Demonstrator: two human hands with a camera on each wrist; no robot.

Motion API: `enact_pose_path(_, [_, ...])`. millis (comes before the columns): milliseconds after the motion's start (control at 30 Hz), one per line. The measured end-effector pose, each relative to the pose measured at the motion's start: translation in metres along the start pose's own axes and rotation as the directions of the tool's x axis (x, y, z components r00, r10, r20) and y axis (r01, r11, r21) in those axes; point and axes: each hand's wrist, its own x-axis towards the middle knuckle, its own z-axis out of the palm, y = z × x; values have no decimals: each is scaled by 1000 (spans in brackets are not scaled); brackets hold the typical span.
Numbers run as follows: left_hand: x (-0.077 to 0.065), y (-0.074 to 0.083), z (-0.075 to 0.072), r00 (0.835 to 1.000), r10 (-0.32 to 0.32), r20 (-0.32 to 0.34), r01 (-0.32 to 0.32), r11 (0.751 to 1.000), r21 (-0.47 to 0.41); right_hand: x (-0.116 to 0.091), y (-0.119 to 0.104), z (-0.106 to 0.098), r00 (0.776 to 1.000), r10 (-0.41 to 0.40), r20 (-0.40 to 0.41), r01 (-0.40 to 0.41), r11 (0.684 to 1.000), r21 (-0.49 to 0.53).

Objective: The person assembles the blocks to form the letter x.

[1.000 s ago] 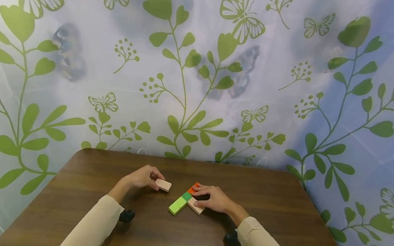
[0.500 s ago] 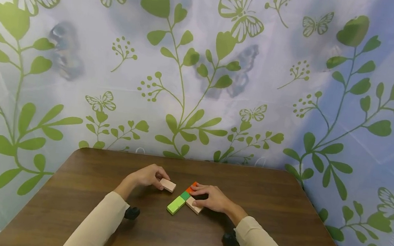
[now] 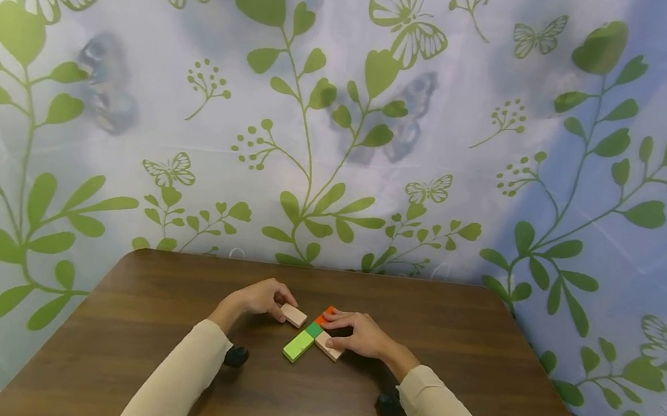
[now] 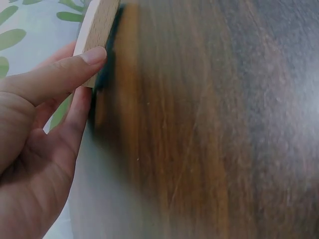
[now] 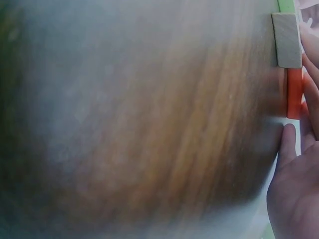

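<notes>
My left hand pinches a plain wooden block between thumb and fingers; the left wrist view shows the thumb on this block. It is held just left of a group of blocks on the table. In that group, a light green block, a small dark green block and an orange block form a slanting row. A second plain wooden block branches off on the right. My right hand touches the orange block with its extended fingers, and its thumb rests on that second wooden block.
The blocks lie on a brown wood-grain table. Behind it hangs a pale curtain printed with green leaves and butterflies. Dark wrist-worn devices, a left one and a right one, sit under the wrists.
My left hand has moved right with its wooden block, bringing it nearer the group. The right hand and the blocks under it have stayed in place on the table.
</notes>
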Motion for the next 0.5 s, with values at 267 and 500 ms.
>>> enact_pose_path(267, [9, 1, 9, 1000, 18, 24, -18, 1000, 5, -1, 2, 1, 1000, -14, -10, 14, 1000, -19])
enact_pose_path(500, [10, 5, 12, 998, 41, 43, -42, 999, 13, 0, 1, 1, 1000, 3, -14, -4, 1000, -13])
